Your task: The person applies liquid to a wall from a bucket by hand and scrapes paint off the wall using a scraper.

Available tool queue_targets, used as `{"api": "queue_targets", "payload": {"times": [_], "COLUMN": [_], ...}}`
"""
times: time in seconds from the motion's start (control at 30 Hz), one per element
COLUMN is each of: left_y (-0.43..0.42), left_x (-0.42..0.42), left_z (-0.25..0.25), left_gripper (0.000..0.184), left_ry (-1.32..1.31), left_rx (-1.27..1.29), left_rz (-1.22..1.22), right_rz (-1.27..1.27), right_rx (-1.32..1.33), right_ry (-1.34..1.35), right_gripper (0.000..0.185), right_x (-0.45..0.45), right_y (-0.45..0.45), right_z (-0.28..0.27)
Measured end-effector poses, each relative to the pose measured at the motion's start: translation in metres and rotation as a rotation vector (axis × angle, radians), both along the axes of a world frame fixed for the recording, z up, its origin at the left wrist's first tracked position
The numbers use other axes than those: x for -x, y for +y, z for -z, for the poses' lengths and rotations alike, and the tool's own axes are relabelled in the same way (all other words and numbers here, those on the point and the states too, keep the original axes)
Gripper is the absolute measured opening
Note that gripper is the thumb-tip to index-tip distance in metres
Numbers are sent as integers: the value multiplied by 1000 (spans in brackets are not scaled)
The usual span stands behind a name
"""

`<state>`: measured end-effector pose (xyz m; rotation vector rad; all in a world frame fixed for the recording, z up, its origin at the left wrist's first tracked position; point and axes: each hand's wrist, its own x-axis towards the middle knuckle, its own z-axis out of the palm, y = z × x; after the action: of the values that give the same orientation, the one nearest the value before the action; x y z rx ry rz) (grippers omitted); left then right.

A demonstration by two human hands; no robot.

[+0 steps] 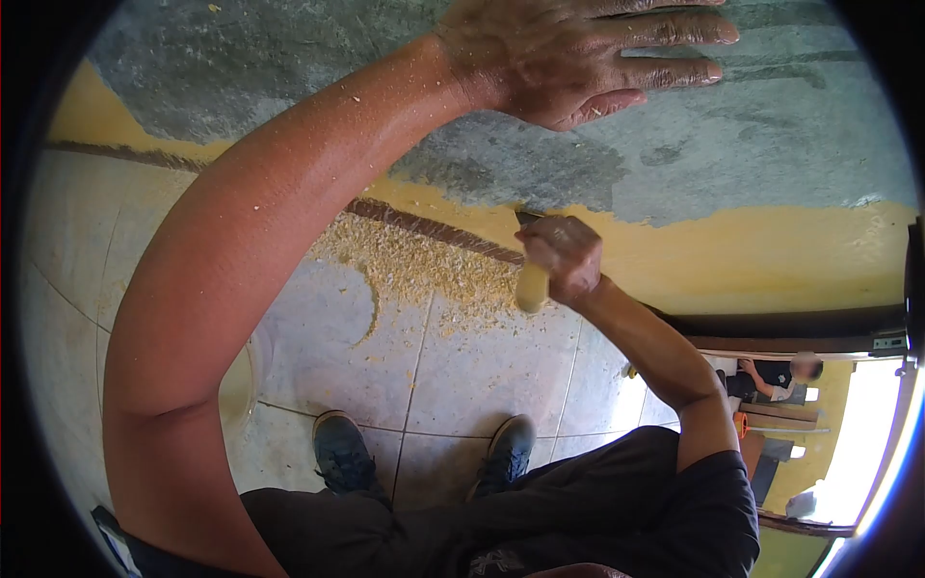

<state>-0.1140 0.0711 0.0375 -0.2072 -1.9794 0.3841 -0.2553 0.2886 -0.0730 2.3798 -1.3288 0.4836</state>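
- Scraper [533,289] at frame centre, right of middle; long axis near vertical in frame, blade up at the yellow wall [732,255], handle end down;
- right hand [568,255]: fingers closed round it;
- left hand [559,58], top: fingers slightly spread, pointing right.

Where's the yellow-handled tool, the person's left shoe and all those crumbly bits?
Yellow-handled tool [532,290], head view: on its handle.
Left shoe [344,460], head view: on its top.
Crumbly bits [424,262], head view: on their thick part, near the wall.

One scraper [533,288] and one spread of crumbs [416,267] near the centre, two shoes [343,453] [510,451] at the bottom centre, and one other person [774,377] at the lower right.
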Motion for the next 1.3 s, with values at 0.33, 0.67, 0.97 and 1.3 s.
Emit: {"api": "queue_targets", "payload": {"times": [0.33, 0.67, 0.97, 1.3], "left_y": [1, 2, 1, 3], "left_x": [2, 0, 0, 1], "left_z": [-1, -2, -3, 0], "left_gripper": [57, 58, 54, 53], "left_ry": [17, 5, 32, 50], "left_rx": [23, 29, 33, 2], "left_rz": [-1, -22, -4, 54], "right_rz": [1, -13, 29, 9], "right_rx": [-24, 53, 0, -3], "right_ry": [-22, -43, -112, -48], "right_gripper": [21, 22, 18, 20], "right_x": [-2, -8, -8, -10], "right_y": [-6, -10, -9, -9], "right_z": [-8, -22, -8, 3]}}
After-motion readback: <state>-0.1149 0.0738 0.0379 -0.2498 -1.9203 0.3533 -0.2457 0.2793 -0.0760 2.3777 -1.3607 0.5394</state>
